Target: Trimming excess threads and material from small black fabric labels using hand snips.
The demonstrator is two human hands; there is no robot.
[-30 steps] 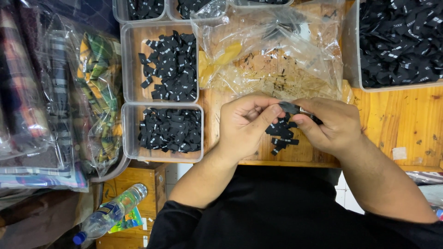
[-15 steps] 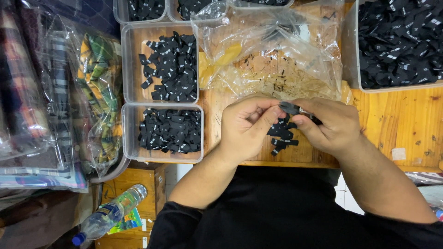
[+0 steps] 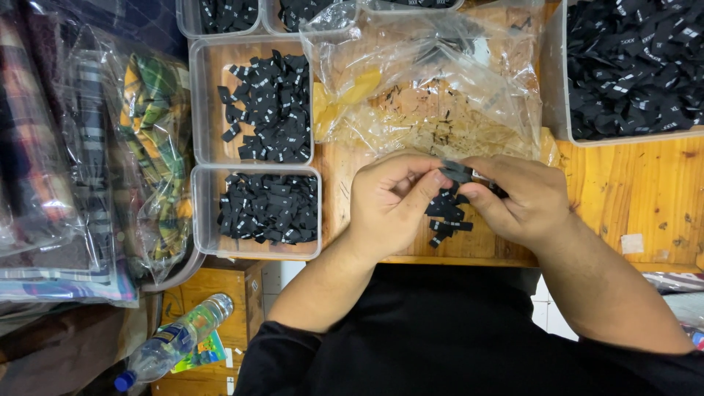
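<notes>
**Hands and label: position relative to the label pile**

The left hand (image 3: 392,202) and the right hand (image 3: 517,198) meet above a small pile (image 3: 445,215) of black labels on the wooden table (image 3: 631,198). Both hands pinch one black label (image 3: 458,172) between thumb and fingertips; the grip is narrow, fingers closed on the label. The remaining fingers of each hand are curled in.

The held label sits directly above the pile, at its far edge, just clear of the loose labels. Its long axis runs roughly left to right, spanning the gap between the two hands. The left fingertips take the left end; the right fingertips take the right end. Neither hand is clearly nearer to the pile: it lies between them, slightly under the right thumb.

Left of the pile stand two clear trays, near tray (image 3: 257,211) and far tray (image 3: 253,99), each holding black labels. Beyond the pile lies a crumpled clear bag (image 3: 425,88). Right of the pile and beyond it, a large bin (image 3: 634,66) holds many more labels.
</notes>
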